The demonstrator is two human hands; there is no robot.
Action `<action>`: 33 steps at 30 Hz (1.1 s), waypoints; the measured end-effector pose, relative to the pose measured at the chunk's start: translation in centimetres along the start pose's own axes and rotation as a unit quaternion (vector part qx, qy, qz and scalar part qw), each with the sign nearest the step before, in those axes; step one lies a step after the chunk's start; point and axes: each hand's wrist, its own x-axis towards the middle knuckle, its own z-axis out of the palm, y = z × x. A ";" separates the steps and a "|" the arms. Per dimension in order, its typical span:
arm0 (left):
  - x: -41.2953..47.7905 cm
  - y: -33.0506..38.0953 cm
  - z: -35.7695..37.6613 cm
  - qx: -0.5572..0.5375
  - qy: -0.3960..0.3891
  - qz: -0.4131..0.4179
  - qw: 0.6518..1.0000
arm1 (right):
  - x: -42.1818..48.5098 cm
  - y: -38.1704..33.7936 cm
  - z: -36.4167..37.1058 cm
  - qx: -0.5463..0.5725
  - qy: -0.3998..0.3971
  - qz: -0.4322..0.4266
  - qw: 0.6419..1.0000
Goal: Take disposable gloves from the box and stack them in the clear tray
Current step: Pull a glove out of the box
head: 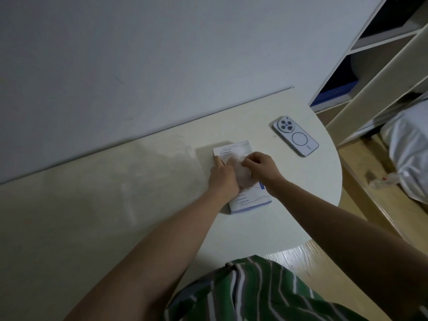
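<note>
A flat white glove box (234, 148) printed with blue hand outlines lies on the cream table. My left hand (223, 176) presses flat on the box's left side, fingers straight. My right hand (260, 166) hovers over the box's middle and pinches a thin clear glove (243, 176) that sticks out of the opening. A clear tray (162, 179), faint and hard to make out, sits on the table just left of the box.
A white phone (295, 139) lies face down at the back right of the table. The table's rounded edge (339, 181) curves close to the right of the box. Shelves (382, 66) and white bedding (410, 149) stand beyond it. A wall runs behind.
</note>
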 end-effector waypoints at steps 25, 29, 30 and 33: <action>1.1 3.4 -1.7 -0.096 0.042 0.003 0.995 | 2.1 -3.9 -7.4 0.071 0.026 -0.032 0.997; 0.6 5.4 -3.2 -0.413 0.064 -0.052 0.907 | 2.3 -4.3 -7.4 0.070 -0.043 -0.041 0.996; 0.5 5.7 -3.3 -0.461 0.048 -0.076 0.883 | 2.2 -4.3 -7.3 0.074 -0.059 -0.048 0.994; 0.3 5.2 -3.1 -0.459 0.034 -0.123 0.879 | 1.8 -4.5 -6.7 0.100 -0.129 -0.066 0.984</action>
